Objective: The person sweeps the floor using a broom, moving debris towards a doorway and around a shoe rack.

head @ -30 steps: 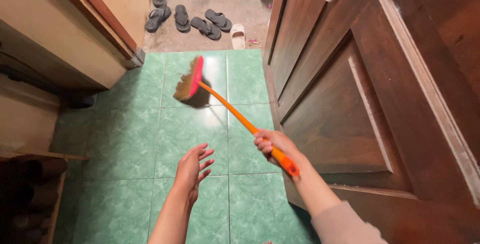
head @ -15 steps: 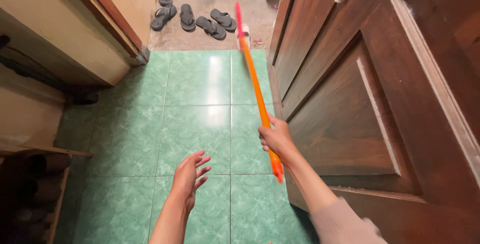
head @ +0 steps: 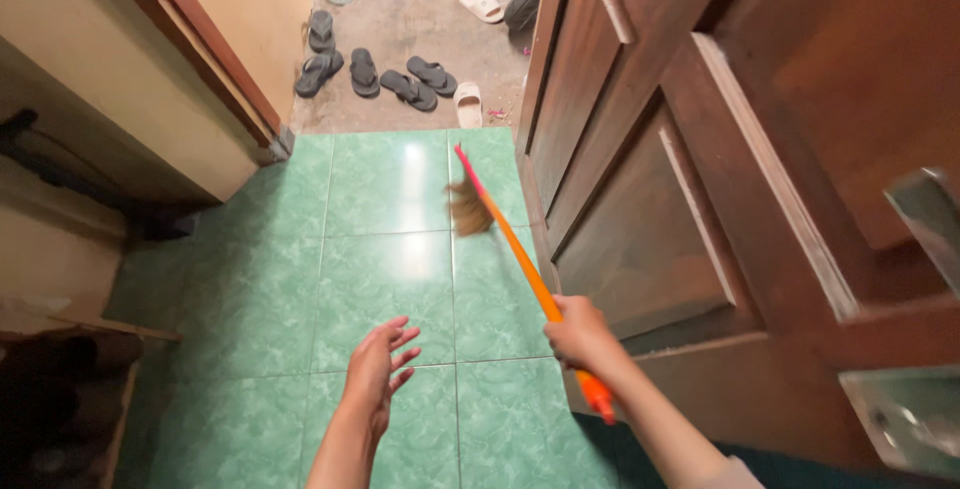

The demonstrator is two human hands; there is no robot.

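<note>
The right hand [head: 580, 337] is wrapped tight around the long orange plastic broom handle [head: 520, 264], close to the big dark brown wooden door [head: 650, 199]. The handle's end pokes out below the fist, near the door's bottom edge. The handle slants up and away from the hand, running along beside the door. At the far end sits the broom head with brown bristles and a pink top [head: 468, 204]. It looks blurry. The bristles are over the shiny green floor tiles [head: 300, 279], just beside the door's edge; I cannot tell if they touch the floor.

The left hand [head: 378, 374] holds nothing. Its fingers are spread apart, and it floats above the green tiles, well apart from the door and from the broom.

The tiles left of the door give wide room, up to the cream wall with a reddish wooden frame [head: 190, 59] across from the door. Past the far edge of the tiles the floor turns to grey concrete [head: 420, 9]. There, near the door's far edge, lie dark grey flip-flops [head: 410, 84] and a white sandal [head: 467, 106].
</note>
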